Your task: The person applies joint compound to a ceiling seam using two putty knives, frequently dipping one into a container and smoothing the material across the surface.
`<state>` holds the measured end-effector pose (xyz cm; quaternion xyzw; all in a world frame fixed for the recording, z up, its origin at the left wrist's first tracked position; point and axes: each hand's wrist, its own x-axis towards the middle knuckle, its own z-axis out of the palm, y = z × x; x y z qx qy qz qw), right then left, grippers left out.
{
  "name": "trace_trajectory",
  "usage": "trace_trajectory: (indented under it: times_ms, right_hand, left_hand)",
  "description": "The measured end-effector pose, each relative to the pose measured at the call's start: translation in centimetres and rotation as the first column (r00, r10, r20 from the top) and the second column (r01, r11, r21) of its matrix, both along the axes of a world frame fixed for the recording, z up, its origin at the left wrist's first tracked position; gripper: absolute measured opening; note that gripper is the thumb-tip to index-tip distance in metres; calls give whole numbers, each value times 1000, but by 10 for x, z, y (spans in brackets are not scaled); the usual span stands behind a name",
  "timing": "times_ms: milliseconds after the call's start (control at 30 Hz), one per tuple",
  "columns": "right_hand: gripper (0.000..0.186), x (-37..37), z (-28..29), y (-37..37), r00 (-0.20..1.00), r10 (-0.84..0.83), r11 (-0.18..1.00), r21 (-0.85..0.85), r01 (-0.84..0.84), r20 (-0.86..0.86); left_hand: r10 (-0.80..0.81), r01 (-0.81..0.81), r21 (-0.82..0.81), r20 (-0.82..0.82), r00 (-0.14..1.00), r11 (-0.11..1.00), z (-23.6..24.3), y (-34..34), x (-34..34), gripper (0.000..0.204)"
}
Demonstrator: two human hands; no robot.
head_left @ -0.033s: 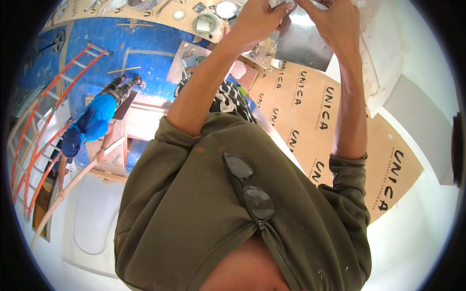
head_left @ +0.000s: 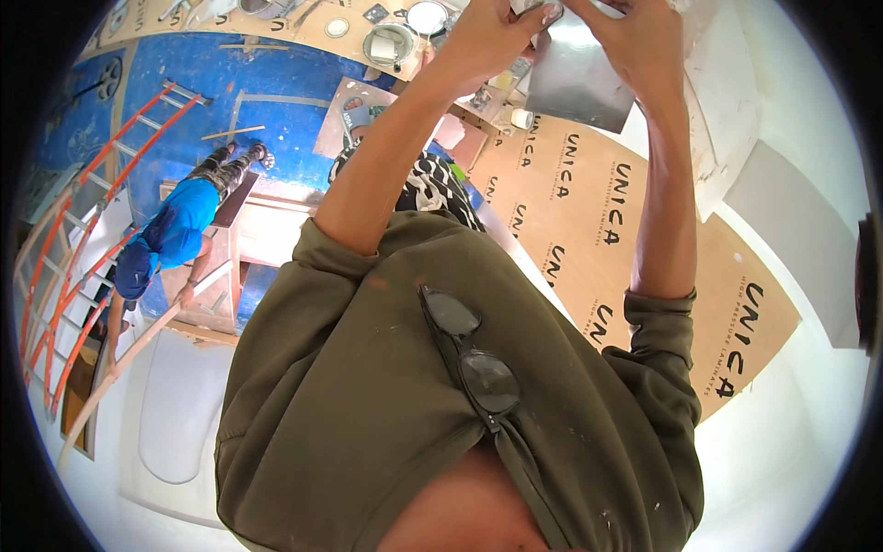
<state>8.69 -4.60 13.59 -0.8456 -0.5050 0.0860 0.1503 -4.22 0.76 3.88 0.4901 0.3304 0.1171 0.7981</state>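
Note:
At the top edge my left hand (head_left: 492, 39) is closed, thumb and fingers pinched by a small greyish thing that the frame edge cuts off. Beside it my right hand (head_left: 644, 41) bends its thumb and fingers inward at the same spot. Their tips are partly out of the picture, and I cannot make out what they grip. Between and below both hands is a dark, shiny flat sheet (head_left: 581, 83), its lower corner close to my right wrist. A small white-topped container (head_left: 521, 119) stands at the sheet's left edge.
Brown printed board (head_left: 589, 212) covers the surface under my arms. A metal bowl (head_left: 386, 48) and a white round lid (head_left: 428, 17) stand at the upper left. Further left, a person in a blue shirt (head_left: 184, 221) holds a long wooden strip (head_left: 138, 345) beside an orange ladder (head_left: 115, 143).

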Motion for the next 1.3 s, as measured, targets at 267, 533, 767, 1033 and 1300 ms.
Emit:
trace_trajectory:
  times_ms: [267, 533, 767, 1033, 1300]
  right_hand:
    - [30, -1, -3, 14, 990, 140, 990, -24, -140, -1]
    - [41, 30, 26, 17, 999, -6, 998, -65, 8, 38]
    - [28, 36, 45, -25, 898, -66, 973, 171, 154, -434]
    - [23, 3, 41, -114, 815, -217, 838, 326, 438, -537]
    - [22, 0, 34, -155, 831, -356, 730, 429, 532, -427]
  left_hand:
    - [30, -16, -51, 291, 956, 999, -51, -13, 13, 29]
    - [213, -123, -252, 371, 904, 960, -40, -6, 6, 29]
    - [342, -318, -128, 332, 879, 940, -2, -32, -25, 28]
    - [553, -307, -518, 429, 714, 799, 50, -57, -23, 23]
    - [523, -305, -492, 403, 751, 816, 42, -77, -19, 25]
